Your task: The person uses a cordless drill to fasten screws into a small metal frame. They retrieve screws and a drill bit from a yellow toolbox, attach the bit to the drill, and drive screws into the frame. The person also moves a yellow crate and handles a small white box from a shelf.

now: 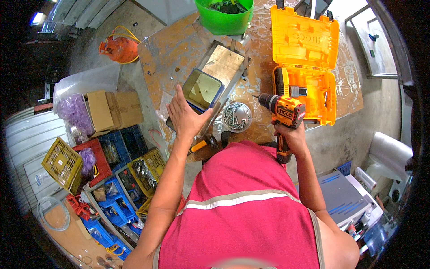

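My right hand (pixel 292 136) is wrapped around the handle of a yellow and black cordless drill (pixel 289 110). The drill is held above the table's right side, its chuck and bit pointing left. My left hand (pixel 185 114) grips the near left corner of a square open box (pixel 204 91) with a dark blue rim and a pale inside, thumb and fingers spread along two sides. Under and behind the box lies a wooden block (pixel 223 62) on a metal piece. A round tub of screws (pixel 237 117) stands between my hands.
An open yellow tool case (pixel 306 41) lies at the table's right, and a green bucket (pixel 220 21) stands at the back. Near the front edge is an orange-handled tool (pixel 198 146). Bins, crates (pixel 63 164) and cardboard boxes crowd the floor at left, with an orange gas cylinder (pixel 120 49) beyond.
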{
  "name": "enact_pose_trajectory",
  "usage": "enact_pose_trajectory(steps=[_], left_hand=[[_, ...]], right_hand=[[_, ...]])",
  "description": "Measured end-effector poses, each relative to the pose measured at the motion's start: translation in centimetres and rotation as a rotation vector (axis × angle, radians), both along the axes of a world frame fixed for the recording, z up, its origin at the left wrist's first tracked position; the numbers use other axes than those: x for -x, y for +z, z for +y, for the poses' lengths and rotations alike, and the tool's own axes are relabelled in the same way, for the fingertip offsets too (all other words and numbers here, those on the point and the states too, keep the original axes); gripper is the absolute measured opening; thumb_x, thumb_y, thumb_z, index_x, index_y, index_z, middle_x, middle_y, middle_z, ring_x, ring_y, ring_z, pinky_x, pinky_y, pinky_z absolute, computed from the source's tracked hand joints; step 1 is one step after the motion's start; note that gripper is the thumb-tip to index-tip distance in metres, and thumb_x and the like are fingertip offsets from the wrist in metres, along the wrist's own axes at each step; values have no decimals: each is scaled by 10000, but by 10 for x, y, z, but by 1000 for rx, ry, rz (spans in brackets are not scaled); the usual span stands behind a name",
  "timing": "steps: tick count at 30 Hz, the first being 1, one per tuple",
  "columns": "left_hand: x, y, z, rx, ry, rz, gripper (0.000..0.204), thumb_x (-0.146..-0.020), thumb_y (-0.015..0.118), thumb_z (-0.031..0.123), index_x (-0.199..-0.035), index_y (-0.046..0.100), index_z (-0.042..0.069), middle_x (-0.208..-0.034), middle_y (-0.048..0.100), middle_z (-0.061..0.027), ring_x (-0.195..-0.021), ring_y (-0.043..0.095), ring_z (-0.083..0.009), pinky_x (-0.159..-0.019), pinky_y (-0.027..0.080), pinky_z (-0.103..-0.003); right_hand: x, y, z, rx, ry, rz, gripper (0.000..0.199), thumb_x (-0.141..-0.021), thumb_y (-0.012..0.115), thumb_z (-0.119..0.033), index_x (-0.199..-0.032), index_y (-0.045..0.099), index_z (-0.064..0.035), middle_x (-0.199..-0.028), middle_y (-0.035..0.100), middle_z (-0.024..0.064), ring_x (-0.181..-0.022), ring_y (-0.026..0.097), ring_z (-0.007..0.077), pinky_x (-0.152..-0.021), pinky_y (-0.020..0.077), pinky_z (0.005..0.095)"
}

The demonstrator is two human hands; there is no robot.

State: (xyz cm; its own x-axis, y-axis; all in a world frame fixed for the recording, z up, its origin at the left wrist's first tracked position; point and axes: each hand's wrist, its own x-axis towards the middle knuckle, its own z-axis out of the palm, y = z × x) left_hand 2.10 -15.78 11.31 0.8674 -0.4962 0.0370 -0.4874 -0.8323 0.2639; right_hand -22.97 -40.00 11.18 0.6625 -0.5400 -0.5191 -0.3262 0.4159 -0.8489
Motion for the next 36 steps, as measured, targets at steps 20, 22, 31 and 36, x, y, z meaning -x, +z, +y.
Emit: enact_pose_trajectory(steps=[20,22,31,36], left_hand=[[1,1,9,149,1,59,1405,-618,908,614,-1614,133,-1,-1574,380,-255,-1471,359,-414,-1220,167,-634],[2,1,10,173,-25,2,1390,-608,944,524,-1613,148,-11,-1545,429,-246,-1404,405,-425,-1183,254,-565],[2,-2,9,188,-19,-26,1365,-611,957,484,-1607,170,-18,-1522,462,-246,-1386,414,-440,-1170,300,-533],[9,5,7,196,-67,-136,1182,-689,913,496,-1554,292,-18,-1496,468,-263,-1379,421,-451,-1161,309,-547]], right_hand=[[8,3,-1,-1,-14,26,346,-785,730,25,-1121,654,-2,-954,723,73,-727,676,160,-632,566,315],[8,3,-1,47,-7,7,344,-785,730,22,-1121,657,-4,-950,722,73,-725,675,159,-631,566,314],[10,-1,-5,43,38,12,412,-793,720,6,-1195,631,-2,-985,710,91,-780,683,173,-659,591,318],[13,0,-5,15,4,10,409,-798,725,5,-1197,635,-3,-990,713,91,-780,686,177,-659,590,322]])
